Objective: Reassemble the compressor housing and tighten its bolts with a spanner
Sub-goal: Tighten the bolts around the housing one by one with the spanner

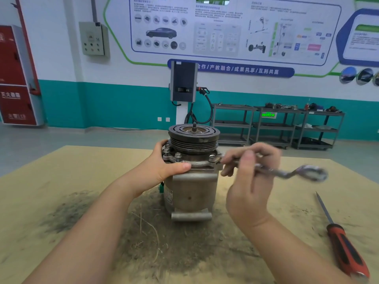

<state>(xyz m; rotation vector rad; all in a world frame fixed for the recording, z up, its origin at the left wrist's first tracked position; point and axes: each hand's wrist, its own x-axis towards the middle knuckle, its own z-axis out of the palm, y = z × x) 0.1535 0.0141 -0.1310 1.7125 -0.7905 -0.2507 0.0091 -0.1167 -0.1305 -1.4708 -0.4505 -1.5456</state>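
Observation:
The grey metal compressor (192, 191) stands upright on the wooden table (61, 181), its dark grooved pulley (193, 138) on top. Bolts (178, 155) stick up from the flange under the pulley. My left hand (170, 162) grips the flange on the left side, thumb across the front. My right hand (249, 181) holds a silver ring spanner (287, 173) by its shank. The spanner's near end sits on a bolt (212, 157) at the flange's right side; its far ring end points right and is blurred.
A screwdriver (340, 242) with a red and black handle lies on the table at the right. Dark dirt and dry stalks (147, 232) cover the table around the compressor. Metal shelf carts (276, 126) and a wall charger (183, 83) stand behind.

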